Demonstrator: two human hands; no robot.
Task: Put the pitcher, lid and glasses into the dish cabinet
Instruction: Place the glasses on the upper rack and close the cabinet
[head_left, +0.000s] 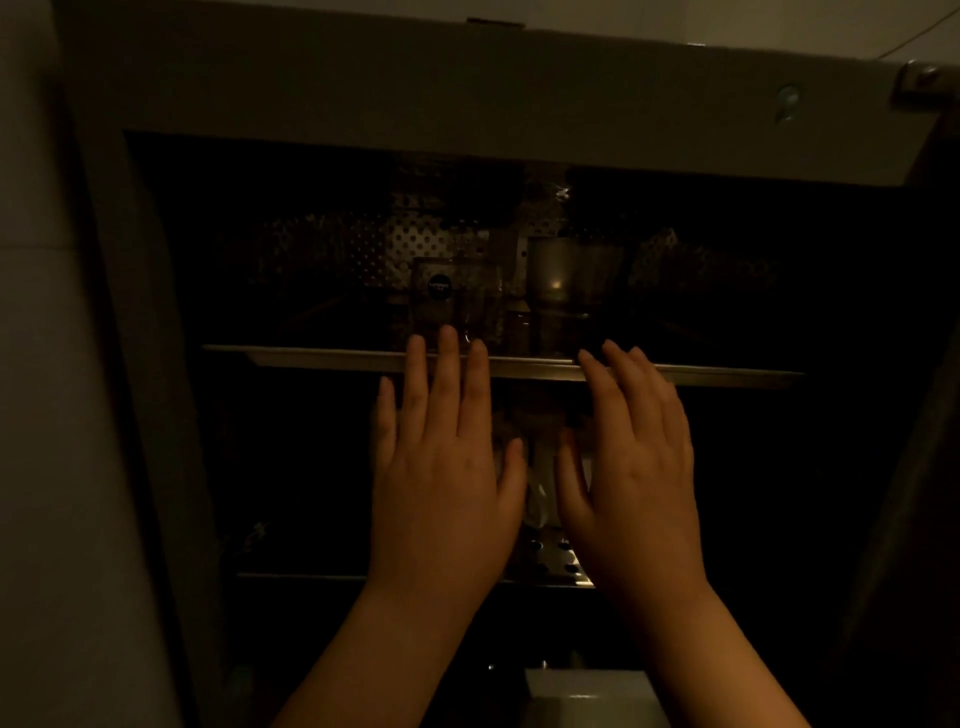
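both hands reach up into the dim dish cabinet (332, 78), fingers straight and spread, holding nothing. the left hand (441, 467) and right hand (631, 467) hover near the upper shelf (322, 356). on that shelf stand a clear glass (447, 296) and, just right, a frosted glass (561, 280).
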